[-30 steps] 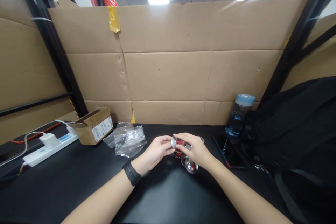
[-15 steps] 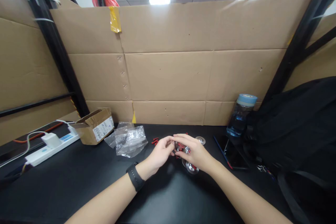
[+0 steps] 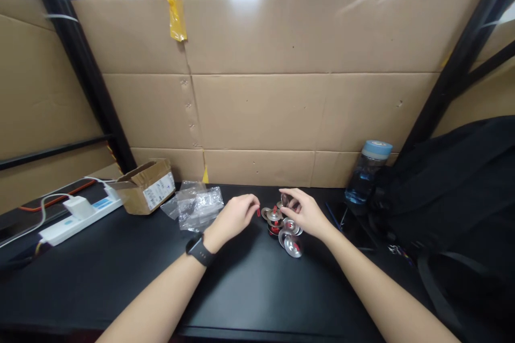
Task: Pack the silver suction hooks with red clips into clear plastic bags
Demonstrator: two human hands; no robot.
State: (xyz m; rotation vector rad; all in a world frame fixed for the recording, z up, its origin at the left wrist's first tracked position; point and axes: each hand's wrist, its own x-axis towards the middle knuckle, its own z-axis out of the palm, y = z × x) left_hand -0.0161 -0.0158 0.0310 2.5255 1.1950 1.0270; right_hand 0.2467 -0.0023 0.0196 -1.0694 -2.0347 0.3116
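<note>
Several silvery metal discs with red parts [image 3: 293, 245] lie in a loose cluster on the black table [image 3: 241, 289]. Just left of them, my left hand [image 3: 238, 213] is closed, with a small red piece [image 3: 258, 212] pinched at its fingertips. On the cluster's right side, my right hand [image 3: 306, 213] holds a metal disc [image 3: 285, 199] on edge between thumb and fingers. Its palm faces the other discs and partly covers the back of the cluster. A dark watch [image 3: 200, 249] is on my left wrist.
Clear plastic bags [image 3: 200, 208] and an open cardboard box [image 3: 147, 187] lie to the left, beside a white power strip [image 3: 82, 222]. At right are a water bottle [image 3: 367, 174], a dark phone [image 3: 356, 230] and a black backpack [image 3: 454, 198]. Cardboard [image 3: 257, 112] stands behind.
My hands have moved apart, the left one leftward with the red piece and the right one slightly up and right with a disc. More of the cluster shows. The view has shifted slightly.
</note>
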